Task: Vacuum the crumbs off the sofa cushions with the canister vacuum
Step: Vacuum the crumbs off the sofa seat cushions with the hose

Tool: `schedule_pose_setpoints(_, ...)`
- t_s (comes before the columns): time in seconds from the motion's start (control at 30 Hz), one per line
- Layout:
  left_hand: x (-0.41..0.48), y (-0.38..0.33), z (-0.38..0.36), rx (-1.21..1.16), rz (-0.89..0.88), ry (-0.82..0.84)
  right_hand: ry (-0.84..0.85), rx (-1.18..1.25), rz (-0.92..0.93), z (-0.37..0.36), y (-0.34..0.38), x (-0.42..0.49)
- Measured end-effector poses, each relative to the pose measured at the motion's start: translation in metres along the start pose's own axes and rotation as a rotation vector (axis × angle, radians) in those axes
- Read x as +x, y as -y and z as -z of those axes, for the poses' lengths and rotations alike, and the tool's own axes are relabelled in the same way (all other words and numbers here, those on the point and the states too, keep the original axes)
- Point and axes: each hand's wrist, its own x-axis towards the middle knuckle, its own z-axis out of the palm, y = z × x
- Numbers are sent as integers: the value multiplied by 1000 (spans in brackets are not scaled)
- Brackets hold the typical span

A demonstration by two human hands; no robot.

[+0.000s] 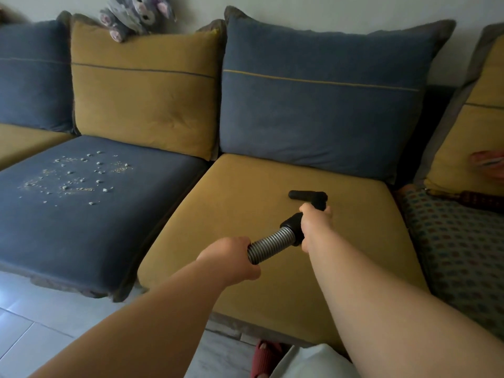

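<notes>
A black vacuum nozzle rests on the mustard seat cushion, near its back right. My right hand grips the black handle just behind the nozzle. My left hand holds the ribbed grey hose a little lower down. Pale crumbs lie scattered over the blue seat cushion to the left, well away from the nozzle. The canister itself is out of view.
Blue and mustard back cushions line the wall, with a grey plush toy on top. A patterned seat lies at the right. Pale tiled floor and a red slipper sit below the sofa's front edge.
</notes>
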Motion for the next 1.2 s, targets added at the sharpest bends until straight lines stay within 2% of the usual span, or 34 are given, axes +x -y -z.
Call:
schedule_pose_setpoints(0.13, -11, -19, -3, 36, -54, 25, -74, 30, 5, 29, -5, -12)
schedule_pose_setpoints(0.4, -46, -26, -6, 113, -97, 13, -75, 66, -21, 55, -18, -46)
schedule_pose_setpoints(0.63, -80, -12, -11, 110, -75, -11, 13, 37, -20, 54, -35, -71)
schedule_pose_setpoints(0.9, -115, 28, -17, 95, 10, -38, 196, 46, -47, 24, -63, -97)
schedule_pose_setpoints(1.03, -122, 35, -21, 124, 35, -32, 207, 62, -53, 21, -72, -105)
schedule_pose_setpoints(1.2, -124, 20, -25, 182, 12, -62, 135, 81, -55, 41, -76, -103)
